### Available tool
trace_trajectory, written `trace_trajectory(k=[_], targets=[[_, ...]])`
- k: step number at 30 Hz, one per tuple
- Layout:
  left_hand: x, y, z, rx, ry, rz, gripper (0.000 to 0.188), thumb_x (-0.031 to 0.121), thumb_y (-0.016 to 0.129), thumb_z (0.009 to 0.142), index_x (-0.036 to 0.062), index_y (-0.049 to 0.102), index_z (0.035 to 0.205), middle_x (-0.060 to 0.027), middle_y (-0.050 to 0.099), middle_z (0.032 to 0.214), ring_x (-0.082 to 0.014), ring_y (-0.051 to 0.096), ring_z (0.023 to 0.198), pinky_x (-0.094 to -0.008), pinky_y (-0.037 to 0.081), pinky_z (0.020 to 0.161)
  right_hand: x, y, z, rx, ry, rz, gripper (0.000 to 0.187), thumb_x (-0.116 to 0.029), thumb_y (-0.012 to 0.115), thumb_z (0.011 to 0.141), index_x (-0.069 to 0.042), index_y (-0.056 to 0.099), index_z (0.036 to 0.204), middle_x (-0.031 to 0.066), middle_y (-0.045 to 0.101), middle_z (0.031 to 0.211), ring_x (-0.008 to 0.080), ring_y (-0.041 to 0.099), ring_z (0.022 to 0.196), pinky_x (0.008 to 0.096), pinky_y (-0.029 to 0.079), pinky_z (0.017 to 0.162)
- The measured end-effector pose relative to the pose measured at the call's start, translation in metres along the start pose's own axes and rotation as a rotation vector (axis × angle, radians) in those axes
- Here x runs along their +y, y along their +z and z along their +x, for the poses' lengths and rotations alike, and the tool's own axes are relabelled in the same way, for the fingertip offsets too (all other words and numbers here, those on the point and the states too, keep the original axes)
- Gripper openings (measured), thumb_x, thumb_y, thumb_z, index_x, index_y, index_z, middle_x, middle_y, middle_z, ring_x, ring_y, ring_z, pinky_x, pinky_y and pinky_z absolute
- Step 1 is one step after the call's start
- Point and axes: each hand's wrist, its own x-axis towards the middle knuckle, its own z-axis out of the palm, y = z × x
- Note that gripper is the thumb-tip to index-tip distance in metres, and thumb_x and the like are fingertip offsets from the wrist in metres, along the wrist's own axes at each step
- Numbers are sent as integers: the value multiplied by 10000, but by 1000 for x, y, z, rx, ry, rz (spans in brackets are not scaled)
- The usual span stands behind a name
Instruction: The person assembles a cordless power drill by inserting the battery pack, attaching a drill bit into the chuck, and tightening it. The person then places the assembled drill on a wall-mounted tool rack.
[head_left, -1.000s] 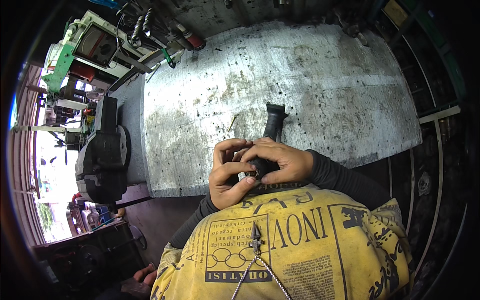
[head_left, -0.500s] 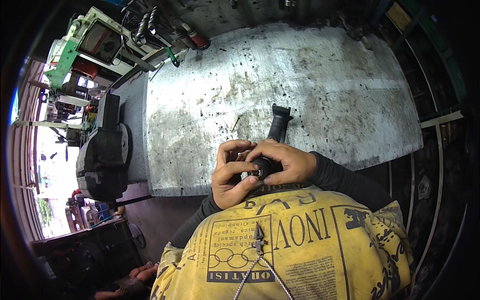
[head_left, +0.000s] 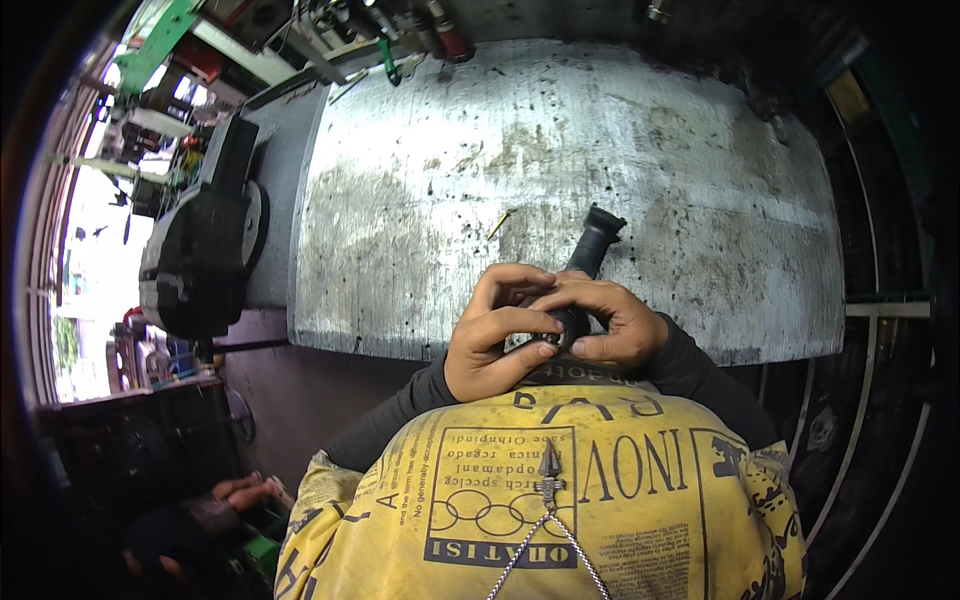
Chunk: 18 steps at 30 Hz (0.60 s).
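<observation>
A black pistol-grip power tool, which looks like a drill (head_left: 597,243), is held close to my body at the near edge of the worktable. Its handle points away over the table and its round nose faces me. My right hand (head_left: 622,318) wraps around the tool's body from the right. With thumb and fingers, my left hand (head_left: 500,335) grips the round nose from the left. Something small shows at the nose's tip, but the fingers hide most of it. A thin yellowish rod (head_left: 498,225) lies on the table beyond my left hand.
The worn metal-topped table (head_left: 420,230) spreads out ahead. To its left stands a dark machine with a round disc (head_left: 195,250). A green-handled tool (head_left: 389,62) and a red cylinder (head_left: 452,42) are at the far left corner. Another person's limbs (head_left: 245,495) show at lower left.
The whole view has shifted, so my hands and the tool sit farther right in the picture. My left fingers have moved slightly over the nose; both hands keep their hold.
</observation>
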Motion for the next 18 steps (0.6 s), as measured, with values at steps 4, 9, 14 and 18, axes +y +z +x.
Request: trace_trajectory(k=[4, 9, 14, 18], targets=[[0, -1, 0, -25, 15, 8, 181, 20, 679, 851, -2, 645, 1027, -199, 418, 1257, -310, 501, 1200, -439, 406, 1044, -1, 13, -6, 145, 290, 392, 635, -118, 877, 670, -36, 480, 1159, 76, 548, 1147, 182, 533, 1104, 339, 429, 955], [0, 1, 2, 21, 56, 17, 168, 4, 681, 844, -1, 656, 1010, -196, 418, 1260, -306, 520, 1180, -432, 422, 1029, -4, 14, 0, 140, 144, 419, 659, -152, 771, 748, -26, 441, 1305, 114, 532, 1248, 225, 522, 1132, 357, 403, 993], [1, -1, 2, 10, 37, 28, 179, 4, 696, 824, 7, 664, 1001, -195, 418, 1269, -293, 538, 1150, -411, 443, 974, -5, -6, 6, -73, 13, 9, 693, -130, 730, 766, -33, 402, 1369, 133, 539, 1270, 219, 513, 1150, 366, 396, 1000], [0, -1, 3, 16, 47, 22, 176, 13, 703, 820, 15, 670, 992, -192, 418, 1271, -288, 544, 1134, -410, 439, 974, -7, 11, -2, 98, 262, 319, 703, -53, 775, 737, -40, 406, 1335, 138, 542, 1254, 189, 515, 1140, 347, 415, 971]])
